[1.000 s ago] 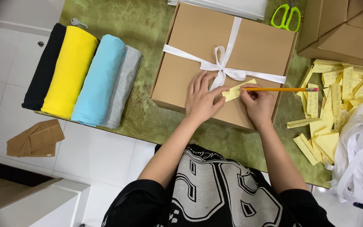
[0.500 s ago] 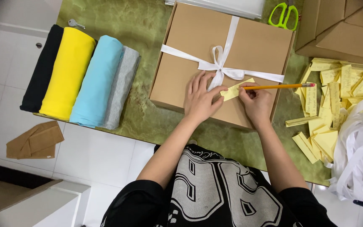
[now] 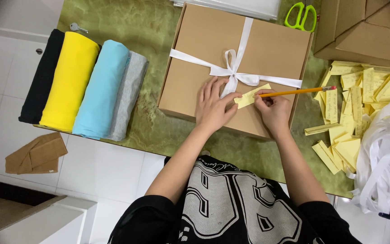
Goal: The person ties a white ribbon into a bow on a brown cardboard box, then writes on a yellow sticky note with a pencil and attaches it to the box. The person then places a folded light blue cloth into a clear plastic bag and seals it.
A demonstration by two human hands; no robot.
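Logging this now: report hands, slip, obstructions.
Left hand pins yellow slip on box. Right hand grips pencil. Ribbon bow beside slip.

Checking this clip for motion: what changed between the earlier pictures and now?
Almost nothing. The right hand still holds the pencil tip on the yellow paper slip, and the left hand still presses the slip's end against the ribboned cardboard box. Any hand shift is too small to tell. The rolled cloths, scissors and slip pile stayed put.

4 fabric rolls [image 3: 86, 86], 1 ribboned box [image 3: 213, 45], 1 pencil [image 3: 301, 91], 1 scissors [image 3: 300, 17], 1 key [image 3: 77, 28], approx 30+ yellow slips [image 3: 357, 90]
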